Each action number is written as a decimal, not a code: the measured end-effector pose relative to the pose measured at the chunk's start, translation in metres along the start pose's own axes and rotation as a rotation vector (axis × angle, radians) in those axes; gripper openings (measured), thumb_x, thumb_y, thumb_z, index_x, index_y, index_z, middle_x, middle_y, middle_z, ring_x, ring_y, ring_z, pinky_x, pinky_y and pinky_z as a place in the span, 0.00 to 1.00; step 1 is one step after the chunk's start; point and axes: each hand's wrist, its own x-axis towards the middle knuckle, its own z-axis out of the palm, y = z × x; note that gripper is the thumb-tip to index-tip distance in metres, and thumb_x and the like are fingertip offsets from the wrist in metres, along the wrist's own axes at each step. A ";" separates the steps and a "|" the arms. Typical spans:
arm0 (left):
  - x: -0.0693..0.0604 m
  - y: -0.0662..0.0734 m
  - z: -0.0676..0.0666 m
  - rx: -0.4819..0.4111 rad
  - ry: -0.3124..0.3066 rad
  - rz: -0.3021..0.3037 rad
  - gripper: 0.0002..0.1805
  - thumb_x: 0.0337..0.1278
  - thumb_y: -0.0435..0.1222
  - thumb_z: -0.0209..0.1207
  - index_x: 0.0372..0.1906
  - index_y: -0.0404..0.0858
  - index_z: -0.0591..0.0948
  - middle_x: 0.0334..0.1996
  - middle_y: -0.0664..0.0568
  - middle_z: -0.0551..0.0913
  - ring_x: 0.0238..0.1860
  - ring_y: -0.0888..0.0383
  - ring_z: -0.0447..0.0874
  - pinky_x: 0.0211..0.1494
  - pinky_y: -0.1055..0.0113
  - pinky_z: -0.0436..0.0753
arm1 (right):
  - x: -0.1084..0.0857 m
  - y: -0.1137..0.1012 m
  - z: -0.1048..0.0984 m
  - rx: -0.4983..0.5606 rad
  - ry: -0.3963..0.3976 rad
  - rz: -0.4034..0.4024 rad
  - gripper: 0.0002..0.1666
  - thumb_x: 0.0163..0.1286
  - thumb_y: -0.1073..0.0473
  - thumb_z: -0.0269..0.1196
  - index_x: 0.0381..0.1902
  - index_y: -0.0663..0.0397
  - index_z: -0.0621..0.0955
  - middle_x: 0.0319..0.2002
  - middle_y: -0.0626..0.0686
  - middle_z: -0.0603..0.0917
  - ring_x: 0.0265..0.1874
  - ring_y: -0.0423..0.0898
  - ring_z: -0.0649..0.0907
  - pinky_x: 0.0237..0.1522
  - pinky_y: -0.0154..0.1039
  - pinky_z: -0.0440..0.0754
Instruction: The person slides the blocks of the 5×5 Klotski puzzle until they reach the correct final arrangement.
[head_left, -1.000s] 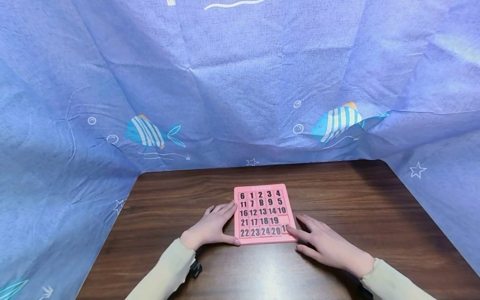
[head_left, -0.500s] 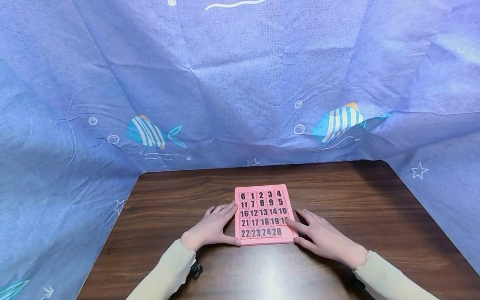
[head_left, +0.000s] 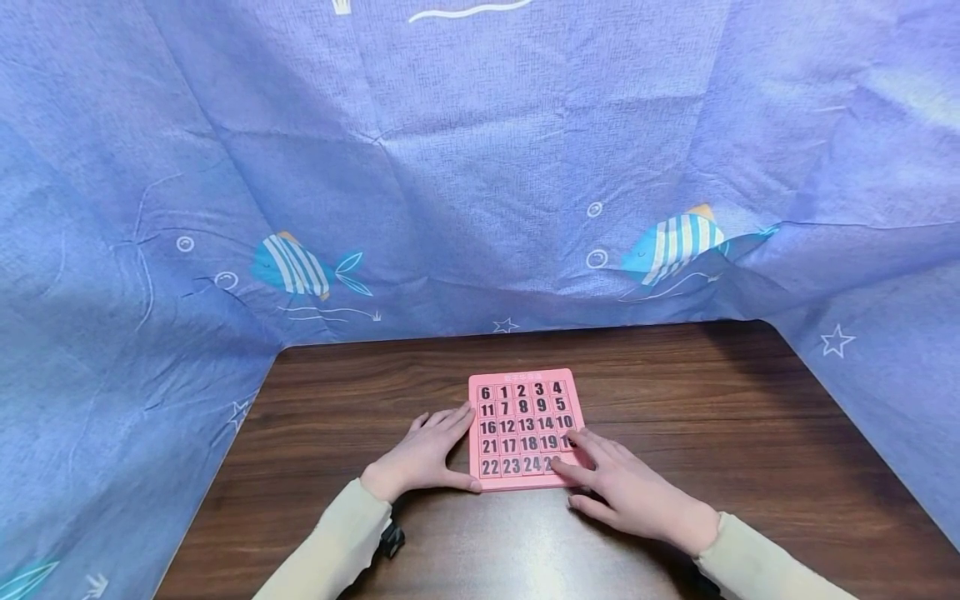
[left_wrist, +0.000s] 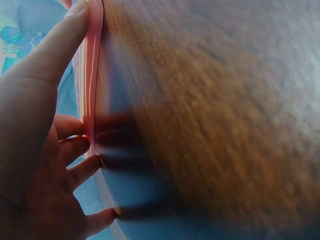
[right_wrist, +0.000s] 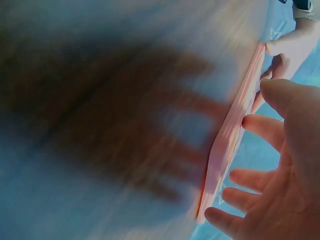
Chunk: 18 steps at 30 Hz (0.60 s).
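Observation:
A pink number slide puzzle [head_left: 525,377] lies flat on the table, its black-numbered tiles in rows. My left hand [head_left: 416,460] rests at its left side, fingers spread along the edge and thumb at the near left corner. In the left wrist view, the thumb [left_wrist: 60,42] touches the pink edge. My right hand [head_left: 641,493] reaches over the near right corner. Its index fingertip covers part of the 20 tile [head_left: 548,464], while another finger partly hides the 15 tile [head_left: 566,442] above. The right wrist view shows the fingers [right_wrist: 262,131] extended over the puzzle's edge [right_wrist: 227,137].
The dark wood table [head_left: 360,375] extends around the puzzle on all sides. A blue cloth [head_left: 465,167] printed with fish hangs behind it and along both sides. A black strap device [head_left: 391,538] sits at the left wrist.
The 15 tile has slid up from the bottom right corner into the row above. My right hand has shifted left, its index finger now on the 20 tile. The left hand has stayed put.

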 end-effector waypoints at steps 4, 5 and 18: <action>0.001 0.000 0.000 0.004 0.000 -0.002 0.65 0.48 0.70 0.69 0.84 0.39 0.57 0.83 0.47 0.56 0.81 0.44 0.56 0.77 0.34 0.55 | -0.004 0.000 -0.001 0.002 -0.020 0.019 0.28 0.72 0.45 0.68 0.68 0.41 0.83 0.69 0.68 0.74 0.67 0.67 0.76 0.60 0.64 0.78; 0.001 0.000 0.000 0.008 0.001 -0.003 0.65 0.48 0.70 0.69 0.83 0.39 0.57 0.83 0.47 0.56 0.81 0.44 0.56 0.77 0.34 0.55 | -0.005 0.000 -0.001 0.006 -0.020 0.027 0.28 0.72 0.45 0.68 0.68 0.41 0.82 0.69 0.68 0.74 0.67 0.67 0.76 0.60 0.65 0.78; 0.000 -0.001 0.001 0.017 0.002 -0.002 0.65 0.48 0.71 0.68 0.83 0.39 0.57 0.83 0.47 0.56 0.81 0.45 0.56 0.77 0.34 0.55 | -0.020 0.009 -0.009 0.006 -0.023 0.071 0.29 0.71 0.50 0.69 0.69 0.42 0.82 0.70 0.67 0.74 0.67 0.69 0.76 0.59 0.66 0.78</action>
